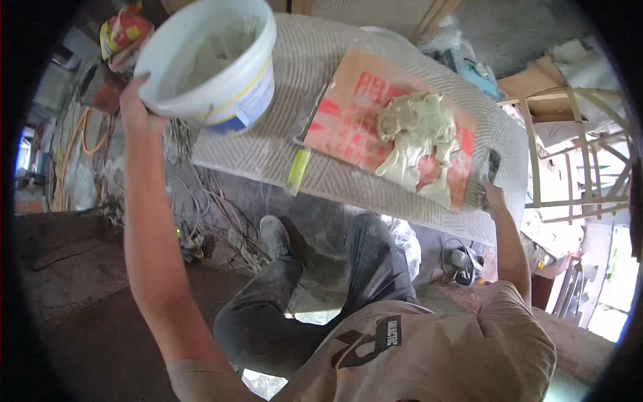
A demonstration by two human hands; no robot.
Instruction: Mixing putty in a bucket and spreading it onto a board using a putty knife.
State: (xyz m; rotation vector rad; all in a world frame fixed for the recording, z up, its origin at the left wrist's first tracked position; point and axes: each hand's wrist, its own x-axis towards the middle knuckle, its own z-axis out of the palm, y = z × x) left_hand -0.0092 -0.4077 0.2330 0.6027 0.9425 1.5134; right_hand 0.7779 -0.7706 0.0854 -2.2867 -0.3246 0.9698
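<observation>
My left hand grips the rim of a white plastic bucket at the upper left. The bucket is tilted, its mouth facing up toward me, with pale paste smeared inside. My right hand is at the right edge of a grey board with combed ridges. Its fingers look closed beside a small dark object, but what they hold is unclear. Between my hands, a red-printed cardboard sheet lies on the board. A wet heap of greyish paste is spread over its right part.
A yellow-green strip lies at the board's near edge. Cables tangle on the floor at left. A dark power tool sits below the board at right. Wooden frames stand at far right, and a blue-grey object lies beyond the board.
</observation>
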